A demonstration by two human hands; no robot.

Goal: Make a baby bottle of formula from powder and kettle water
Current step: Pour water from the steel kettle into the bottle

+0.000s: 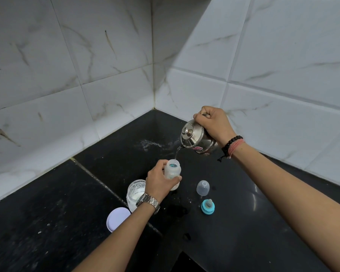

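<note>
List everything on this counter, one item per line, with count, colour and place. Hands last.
kettle: one, shiny steel, tilted above the counter at right, a thin stream running from its spout
baby bottle: one, translucent white, open-topped, upright at centre under the stream
powder jar: one, clear with white powder, open, left of the bottle
jar lid: one, pale lilac, on the counter near the jar
bottle cap: one, clear dome, right of the bottle
teat ring: one, teal with grey teat, in front of the cap
counter: one, black stone, wet patches
left hand: one, grips the bottle
right hand: one, grips the kettle handle
</note>
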